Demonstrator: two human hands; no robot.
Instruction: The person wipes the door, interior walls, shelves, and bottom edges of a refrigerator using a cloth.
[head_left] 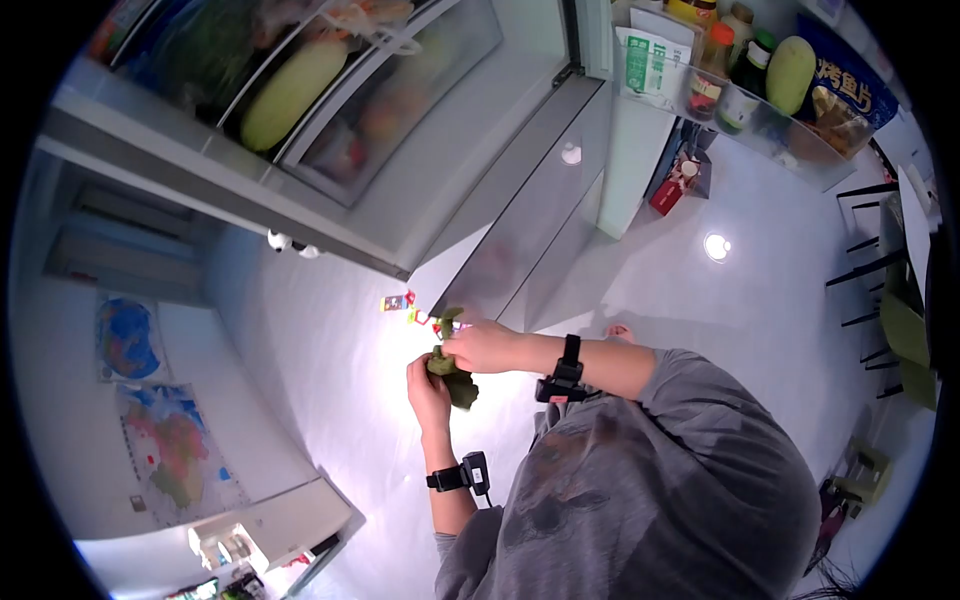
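My left hand (428, 398) is curled round a dark green vegetable (462, 391) with a thick pale green stalk, which looks like a head of broccoli. It is held in front of my body, above the floor. Against its stalk end, my right hand (485, 347) is closed, with the fingers pinched on a green leaf (452, 316) that sticks up past them. The fingertips are partly hidden, so whether the leaf is still joined to the stalk I cannot tell.
An open fridge (440, 180) stands ahead, with a long pale green gourd (295, 95) in it. Its door shelf (770, 125) holds bottles and packets. Small colourful toys (398, 302) lie on the floor. Chairs (905, 340) stand at right, and a white cabinet (290, 520) at lower left.
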